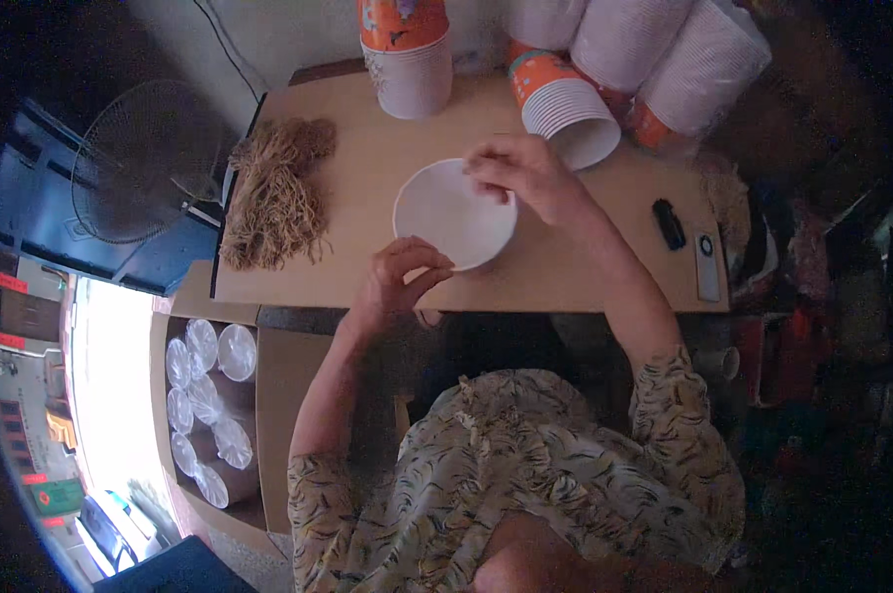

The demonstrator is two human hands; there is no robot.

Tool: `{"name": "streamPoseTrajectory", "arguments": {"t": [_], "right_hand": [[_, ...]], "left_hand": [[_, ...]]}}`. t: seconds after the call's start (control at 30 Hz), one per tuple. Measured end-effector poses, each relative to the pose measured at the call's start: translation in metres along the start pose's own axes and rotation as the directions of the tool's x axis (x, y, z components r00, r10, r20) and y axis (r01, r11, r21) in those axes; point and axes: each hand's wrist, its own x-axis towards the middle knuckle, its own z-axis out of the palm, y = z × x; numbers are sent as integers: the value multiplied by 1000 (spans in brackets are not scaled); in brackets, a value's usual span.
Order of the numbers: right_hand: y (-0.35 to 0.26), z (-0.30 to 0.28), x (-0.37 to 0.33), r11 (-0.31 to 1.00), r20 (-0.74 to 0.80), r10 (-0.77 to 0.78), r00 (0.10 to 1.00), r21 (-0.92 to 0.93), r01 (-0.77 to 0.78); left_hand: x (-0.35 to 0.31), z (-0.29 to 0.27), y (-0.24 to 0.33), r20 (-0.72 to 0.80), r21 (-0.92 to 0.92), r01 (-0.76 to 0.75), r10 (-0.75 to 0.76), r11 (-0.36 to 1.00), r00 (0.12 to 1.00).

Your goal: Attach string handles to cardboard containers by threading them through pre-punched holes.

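While both hands work at the counter [545, 289], a white round tub [446, 210] sits between them near its middle, mouth turned up toward the head camera.

Left hand [400, 280]: at the near rim, thumb and fingers together, pinched on the edge. Right hand [520, 176]: at the far right rim, fingers curled over the edge into the mouth; whether its grip is clamped on the rim or merely resting there, I cannot tell.

Left side of the counter: a loose heap of brown twine [278, 198], strands trailing toward the near edge. Far edge: an upright stack of white and orange tubs [412, 84], well apart from the hands. Right of it, just beyond the right hand, a tipped stack of tubs [555, 99] lies on its side, open end facing the person. Behind that, plastic-wrapped stacks [708, 64] lean at the far right corner.

Near the right end: a small black object [668, 224], kind unclear, beside a pale flat piece [707, 267] bearing a dark round mark.

Below, to the left, stands an open cardboard box [280, 405] holding several clear-wrapped bundles [204, 400] with round ends. Above the box, a round wire fan [145, 163] stands by blue panels [165, 262].
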Motion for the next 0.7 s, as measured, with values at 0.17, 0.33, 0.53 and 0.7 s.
{"name": "streamPoseTrajectory", "arguments": {"t": [0.17, 0.33, 0.53, 0.7], "right_hand": [[-35, -2, 19, 963, -2, -270, 963, -10, 270], [-18, -44, -4, 818, -43, -429, 902, -442, 368], [-7, -34, 12, 765, -113, -552, 826, -463, 448], [-38, -54, 45, 784, -169, -584, 794, -370, 498]], "left_hand": [[6, 13, -19, -324, -822, 50, -537, 568, 779], [35, 10, -15, -240, -968, -239, -539, 73, 807], [78, 0, -17, -336, -938, -332, -498, 100, 800], [133, -46, -2, -312, -947, -310, -444, 79, 840]]}}
